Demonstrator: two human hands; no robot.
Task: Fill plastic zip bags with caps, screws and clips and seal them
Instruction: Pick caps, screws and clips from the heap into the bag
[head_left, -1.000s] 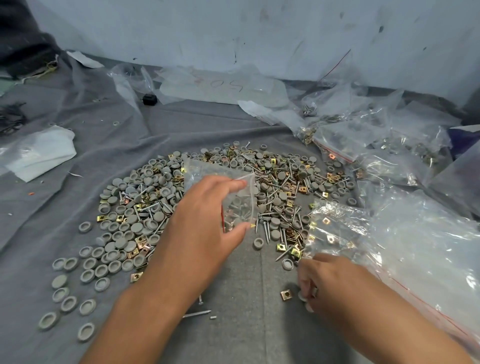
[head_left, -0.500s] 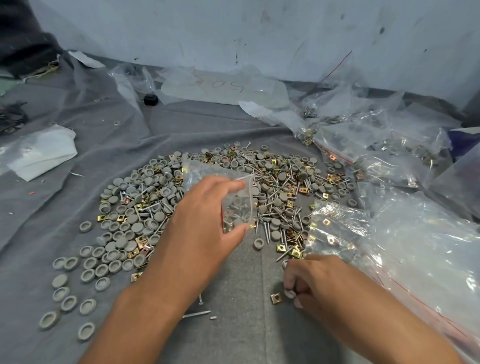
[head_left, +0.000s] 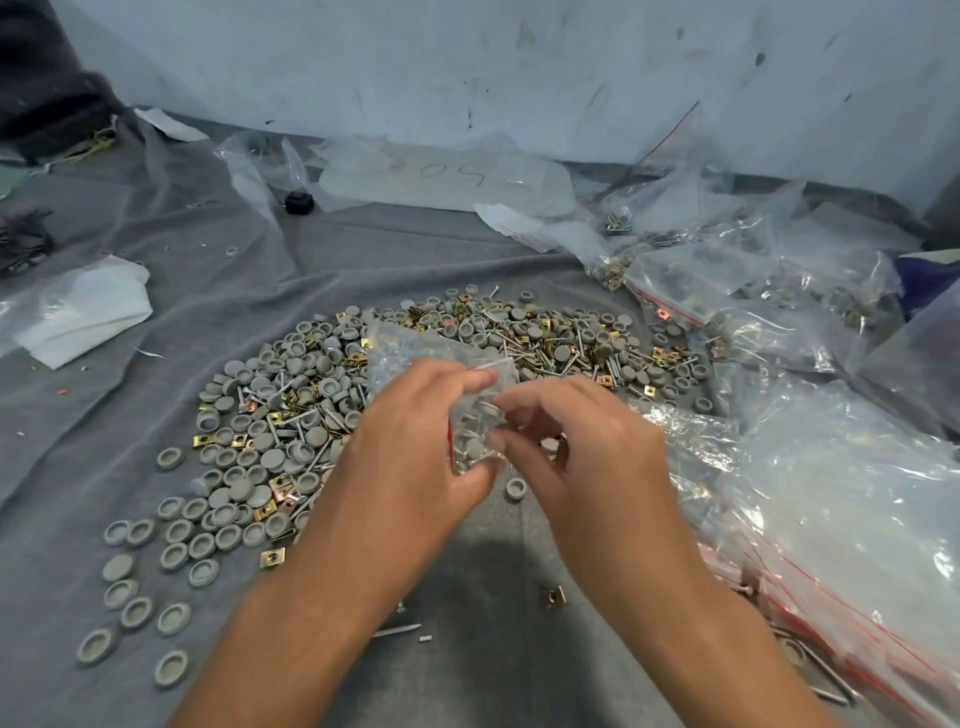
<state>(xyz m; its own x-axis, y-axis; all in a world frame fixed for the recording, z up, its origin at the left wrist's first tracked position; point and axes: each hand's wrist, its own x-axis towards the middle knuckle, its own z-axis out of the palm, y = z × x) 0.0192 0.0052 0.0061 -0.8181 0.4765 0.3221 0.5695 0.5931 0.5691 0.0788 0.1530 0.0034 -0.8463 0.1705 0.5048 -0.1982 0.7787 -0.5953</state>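
While your left hand (head_left: 415, 457) pinches the small zip bag (head_left: 441, 358) at its open mouth, thumb below and fingers above, your right hand (head_left: 582, 447) meets it from the right with its fingers curled in at the opening; whether those fingers hold a part I cannot tell. The bag hangs above the near edge of the heap and already carries a few grey caps and screws, seen through the clear plastic between your two hands.

Behind and to the left of your hands lies the heap itself: grey caps (head_left: 270, 410), brass-coloured clips (head_left: 283, 483) and screws (head_left: 545, 353) mixed together on the grey cloth (head_left: 467, 670) that covers the desk. Loose caps trail away toward the near left. One single clip (head_left: 551, 596) lies alone on the cloth just beside your right forearm, and a lone screw (head_left: 397, 631) lies near your left forearm.

To your right, a pile of filled bags (head_left: 857, 519) with red zip lines stretches from the near edge to the wall. At far left sits a white folded bag (head_left: 83, 312), and a small black object (head_left: 298, 203) rests further back.
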